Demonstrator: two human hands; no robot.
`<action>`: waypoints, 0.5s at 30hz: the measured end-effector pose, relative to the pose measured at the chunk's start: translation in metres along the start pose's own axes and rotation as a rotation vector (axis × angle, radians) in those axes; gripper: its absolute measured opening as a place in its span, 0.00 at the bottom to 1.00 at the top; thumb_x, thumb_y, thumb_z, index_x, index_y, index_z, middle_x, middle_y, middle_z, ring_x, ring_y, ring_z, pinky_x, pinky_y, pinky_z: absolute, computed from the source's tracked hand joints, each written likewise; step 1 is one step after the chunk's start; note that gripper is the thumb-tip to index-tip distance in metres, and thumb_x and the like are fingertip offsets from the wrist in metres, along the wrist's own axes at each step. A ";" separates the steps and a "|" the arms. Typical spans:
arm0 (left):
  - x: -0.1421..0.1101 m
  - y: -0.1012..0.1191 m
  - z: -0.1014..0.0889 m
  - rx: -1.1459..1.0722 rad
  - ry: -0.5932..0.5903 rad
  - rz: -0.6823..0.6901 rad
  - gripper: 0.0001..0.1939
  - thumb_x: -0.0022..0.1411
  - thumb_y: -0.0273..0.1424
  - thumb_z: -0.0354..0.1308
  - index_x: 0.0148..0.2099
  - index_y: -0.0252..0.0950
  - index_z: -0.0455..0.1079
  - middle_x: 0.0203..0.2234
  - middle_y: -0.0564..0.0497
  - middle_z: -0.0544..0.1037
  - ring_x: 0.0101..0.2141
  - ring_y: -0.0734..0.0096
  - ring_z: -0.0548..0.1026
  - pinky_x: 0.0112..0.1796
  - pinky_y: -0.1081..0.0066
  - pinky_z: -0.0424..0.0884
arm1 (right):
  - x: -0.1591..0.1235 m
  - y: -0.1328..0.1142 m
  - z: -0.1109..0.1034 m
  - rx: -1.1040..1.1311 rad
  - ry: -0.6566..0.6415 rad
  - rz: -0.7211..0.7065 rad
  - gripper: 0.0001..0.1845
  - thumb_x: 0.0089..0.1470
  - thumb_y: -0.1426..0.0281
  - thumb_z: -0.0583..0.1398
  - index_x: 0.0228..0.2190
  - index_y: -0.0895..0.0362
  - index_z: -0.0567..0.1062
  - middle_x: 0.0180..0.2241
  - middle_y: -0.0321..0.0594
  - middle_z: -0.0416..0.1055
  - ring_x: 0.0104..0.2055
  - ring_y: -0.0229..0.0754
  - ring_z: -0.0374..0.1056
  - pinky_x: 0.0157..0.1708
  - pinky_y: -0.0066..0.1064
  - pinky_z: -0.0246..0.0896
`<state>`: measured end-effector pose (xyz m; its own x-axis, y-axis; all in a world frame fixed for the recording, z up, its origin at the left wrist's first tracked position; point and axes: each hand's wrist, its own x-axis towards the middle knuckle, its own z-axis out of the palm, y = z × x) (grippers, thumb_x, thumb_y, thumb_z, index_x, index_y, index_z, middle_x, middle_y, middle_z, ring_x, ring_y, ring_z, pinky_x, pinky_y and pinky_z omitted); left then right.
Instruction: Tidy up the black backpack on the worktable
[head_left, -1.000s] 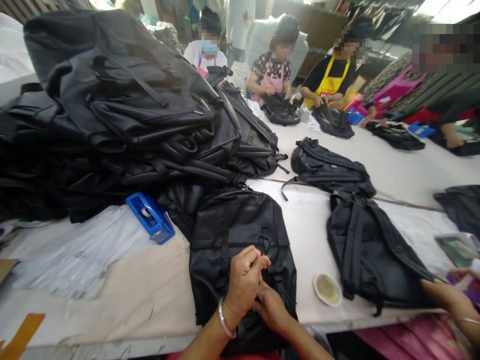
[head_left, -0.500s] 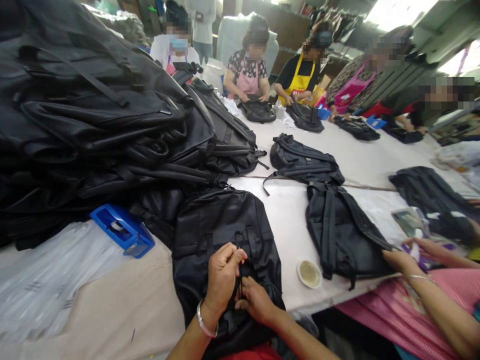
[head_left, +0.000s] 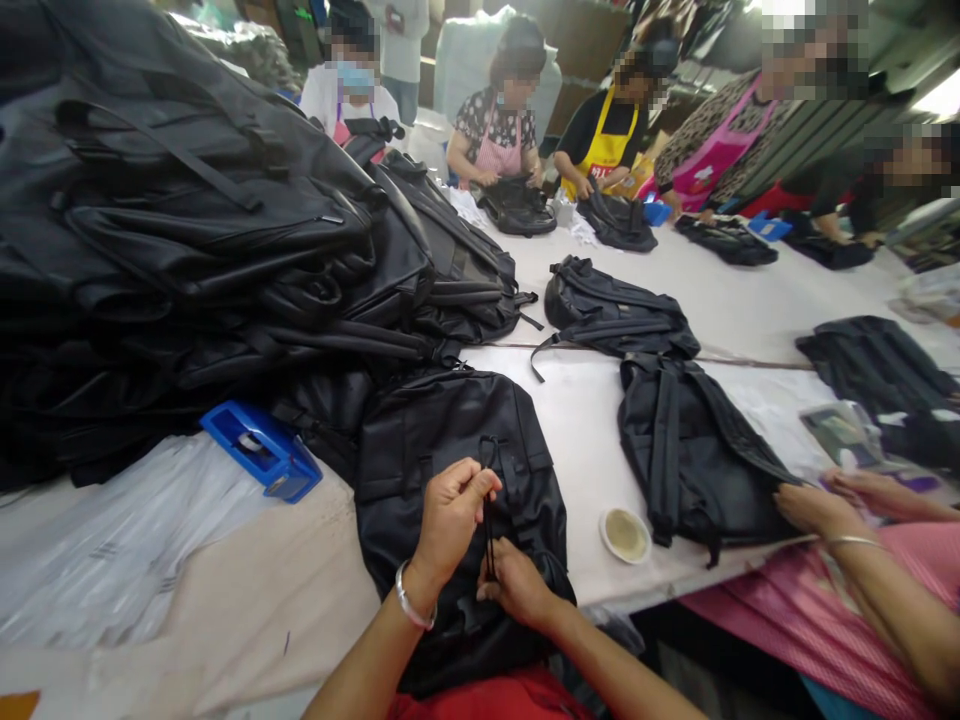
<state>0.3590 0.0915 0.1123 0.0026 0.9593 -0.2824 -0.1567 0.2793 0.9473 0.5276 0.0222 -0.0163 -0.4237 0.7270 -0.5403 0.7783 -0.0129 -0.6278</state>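
A black backpack lies on the table right in front of me. Over its front, my left hand is closed in a pinch on a thin black cord, whose loop sticks up past the fingertips. Lower and to the right, my right hand is closed around the same cord. The stretch between the two hands runs nearly straight. My fingers hide the lower end of the cord.
A high heap of black backpacks fills the left. Near it are a blue tape dispenser and clear plastic bags. To the right sit a small round dish and another backpack under a co-worker's hand. Several people work across the table.
The view has shifted slightly, so most things sit a little further right. Both my hands keep hold of the cord, with little change between them.
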 end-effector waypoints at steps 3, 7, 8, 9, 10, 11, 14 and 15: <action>0.005 -0.011 -0.005 0.011 -0.027 -0.049 0.18 0.62 0.45 0.54 0.34 0.34 0.72 0.19 0.55 0.68 0.18 0.80 0.62 0.20 0.76 0.56 | -0.002 -0.001 -0.002 -0.024 -0.011 -0.005 0.07 0.45 0.73 0.65 0.31 0.57 0.74 0.36 0.38 0.70 0.43 0.42 0.63 0.42 0.30 0.58; -0.006 -0.038 -0.035 0.121 0.009 -0.107 0.25 0.62 0.45 0.54 0.56 0.38 0.64 0.38 0.48 0.76 0.26 0.75 0.72 0.25 0.73 0.68 | -0.012 -0.006 -0.016 -0.014 -0.010 -0.107 0.14 0.48 0.68 0.65 0.40 0.55 0.75 0.42 0.40 0.70 0.46 0.45 0.64 0.47 0.35 0.61; -0.015 -0.044 -0.046 0.176 0.055 -0.121 0.27 0.61 0.45 0.54 0.59 0.40 0.60 0.45 0.45 0.75 0.28 0.73 0.74 0.27 0.72 0.70 | -0.016 -0.007 -0.022 0.025 0.014 -0.131 0.17 0.50 0.66 0.64 0.43 0.54 0.74 0.44 0.41 0.69 0.48 0.45 0.64 0.49 0.36 0.61; -0.026 -0.049 -0.057 0.237 0.091 -0.137 0.28 0.61 0.46 0.53 0.60 0.41 0.59 0.49 0.44 0.73 0.31 0.72 0.75 0.30 0.70 0.72 | -0.021 -0.009 -0.029 0.070 0.053 -0.151 0.18 0.53 0.65 0.62 0.46 0.54 0.73 0.46 0.42 0.69 0.50 0.44 0.64 0.52 0.36 0.61; -0.039 -0.054 -0.069 0.298 0.093 -0.158 0.26 0.62 0.46 0.53 0.58 0.41 0.60 0.50 0.44 0.72 0.33 0.70 0.75 0.32 0.68 0.73 | -0.027 -0.009 -0.036 0.109 0.104 -0.167 0.17 0.57 0.64 0.60 0.47 0.53 0.72 0.47 0.42 0.69 0.51 0.44 0.64 0.54 0.37 0.61; -0.054 -0.058 -0.079 0.355 0.055 -0.183 0.24 0.62 0.46 0.52 0.56 0.40 0.63 0.48 0.45 0.73 0.34 0.69 0.75 0.34 0.67 0.73 | -0.033 -0.007 -0.042 0.134 0.163 -0.176 0.15 0.60 0.64 0.56 0.48 0.52 0.72 0.48 0.42 0.68 0.52 0.43 0.64 0.55 0.37 0.61; -0.099 -0.074 -0.101 0.505 -0.175 -0.266 0.21 0.59 0.46 0.55 0.49 0.40 0.69 0.38 0.48 0.77 0.36 0.65 0.74 0.38 0.67 0.71 | -0.051 0.009 -0.054 0.078 0.361 -0.141 0.15 0.64 0.63 0.49 0.47 0.51 0.71 0.50 0.43 0.67 0.55 0.43 0.63 0.58 0.40 0.60; -0.112 -0.080 -0.105 0.556 -0.221 -0.285 0.21 0.57 0.46 0.58 0.48 0.40 0.69 0.37 0.49 0.77 0.37 0.63 0.74 0.39 0.67 0.71 | -0.056 0.019 -0.054 0.028 0.426 -0.107 0.16 0.64 0.62 0.49 0.49 0.51 0.69 0.52 0.43 0.66 0.56 0.44 0.62 0.59 0.42 0.60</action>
<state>0.2676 -0.0425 0.0521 0.1801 0.8141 -0.5521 0.4133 0.4466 0.7935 0.5909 0.0184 0.0326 -0.2681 0.9433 -0.1960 0.7249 0.0635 -0.6859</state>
